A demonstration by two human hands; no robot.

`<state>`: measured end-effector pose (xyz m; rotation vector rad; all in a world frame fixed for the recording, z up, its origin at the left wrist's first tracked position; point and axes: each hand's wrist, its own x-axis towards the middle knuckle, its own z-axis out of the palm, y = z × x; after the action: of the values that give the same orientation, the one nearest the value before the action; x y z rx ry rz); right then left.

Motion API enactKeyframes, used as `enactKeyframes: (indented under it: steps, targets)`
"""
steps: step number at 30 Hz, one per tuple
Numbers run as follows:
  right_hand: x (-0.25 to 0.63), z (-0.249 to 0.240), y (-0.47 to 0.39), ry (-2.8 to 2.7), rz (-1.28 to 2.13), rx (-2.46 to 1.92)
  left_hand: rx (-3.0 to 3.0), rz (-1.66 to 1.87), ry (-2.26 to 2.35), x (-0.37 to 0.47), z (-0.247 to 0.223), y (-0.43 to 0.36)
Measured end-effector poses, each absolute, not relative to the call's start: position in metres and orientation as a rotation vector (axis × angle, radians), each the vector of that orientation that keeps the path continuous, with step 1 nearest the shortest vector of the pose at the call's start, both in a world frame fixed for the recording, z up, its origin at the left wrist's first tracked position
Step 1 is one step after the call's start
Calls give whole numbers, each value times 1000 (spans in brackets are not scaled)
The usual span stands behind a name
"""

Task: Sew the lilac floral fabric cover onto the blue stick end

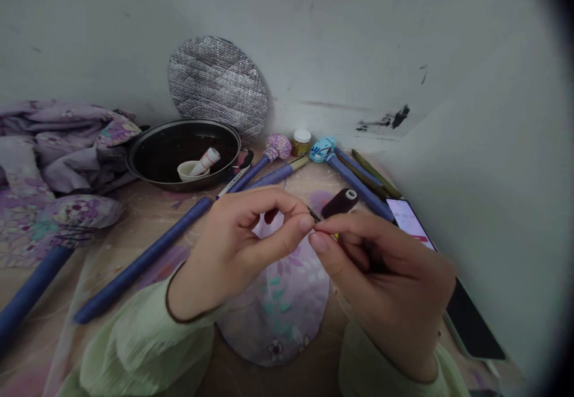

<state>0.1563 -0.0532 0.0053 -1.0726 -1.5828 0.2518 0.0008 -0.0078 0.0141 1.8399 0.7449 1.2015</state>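
Note:
Both hands meet in mid-air above a round piece of lilac flowered cloth lying on the table. My left hand pinches with thumb and forefinger, and a small dark thin item sticks out at its fingertips; what it is I cannot make out. Right beside it, the thumb and forefinger of my right hand are pressed together; anything between them is too small to name. Just behind the fingers lies a spool of dark thread on its side.
A black pan holding a small white cup stands back left, beside purple cloth. Blue-handled sticks with cloth heads, a small jar and a silver quilted disc are behind. Phones lie right, near the wall.

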Motion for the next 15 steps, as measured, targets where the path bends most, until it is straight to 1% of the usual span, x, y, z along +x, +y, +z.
enactKeyframes:
  steps: [9, 15]
  targets:
    - [156, 3, -53, -1606, 209, -1051, 1844, 1235, 720, 2, 12, -7]
    - [157, 3, -55, -1549, 188, -1112, 1734, 1277, 680, 3, 13, -7]
